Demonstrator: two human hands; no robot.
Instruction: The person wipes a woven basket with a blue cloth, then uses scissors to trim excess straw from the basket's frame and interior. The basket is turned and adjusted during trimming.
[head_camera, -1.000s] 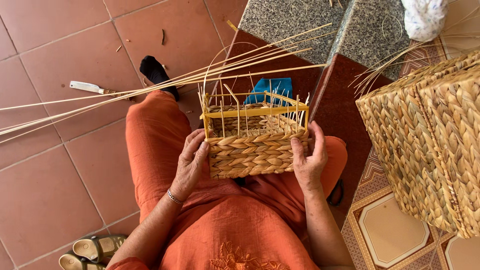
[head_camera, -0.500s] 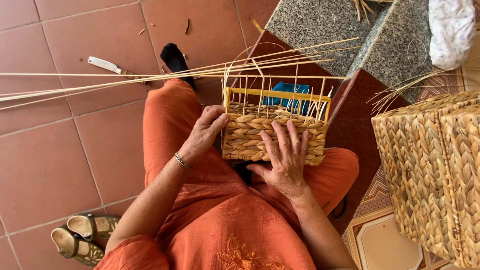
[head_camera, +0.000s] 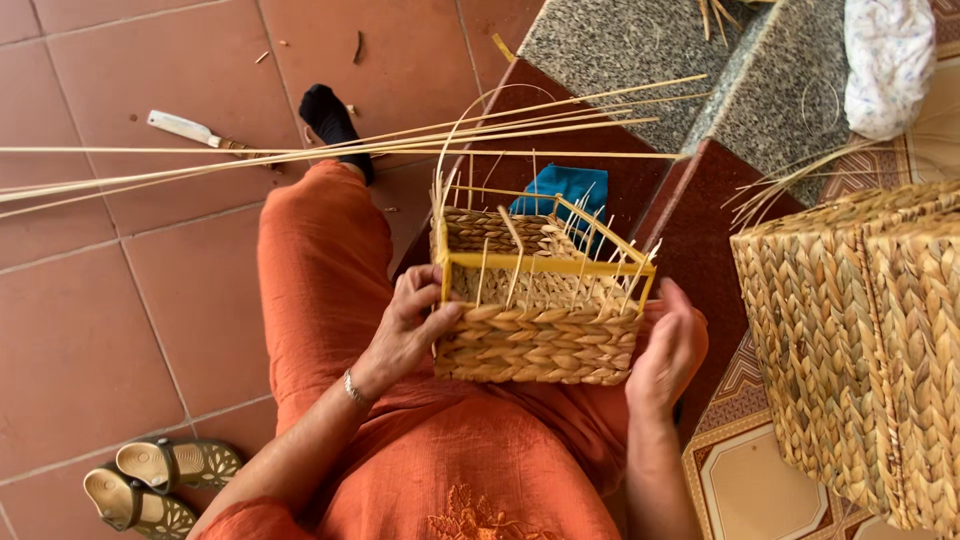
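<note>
- Sandals (head_camera: 150, 485) lay on the tiled floor well left of the left hand, a knife (head_camera: 190, 130) farther up.
- Long reeds (head_camera: 330, 155) ran leftward from the basket's far rim, above the left hand, apparently unwoven stakes left loose.
- Left hand (head_camera: 410, 325) gripped the near left corner of the half-woven basket (head_camera: 540, 340), thumb on the woven wall, evidently steadying it on the lap.
- Basket stood upright between the hands, a yellow frame (head_camera: 545, 263) set inside with thin uprights; otherwise it appeared empty.
- Right hand (head_camera: 668, 350) lay open against the right wall, bracing it, not clamped.
- Finished woven box (head_camera: 860, 350) stood right of the right hand; contents hidden.
</note>
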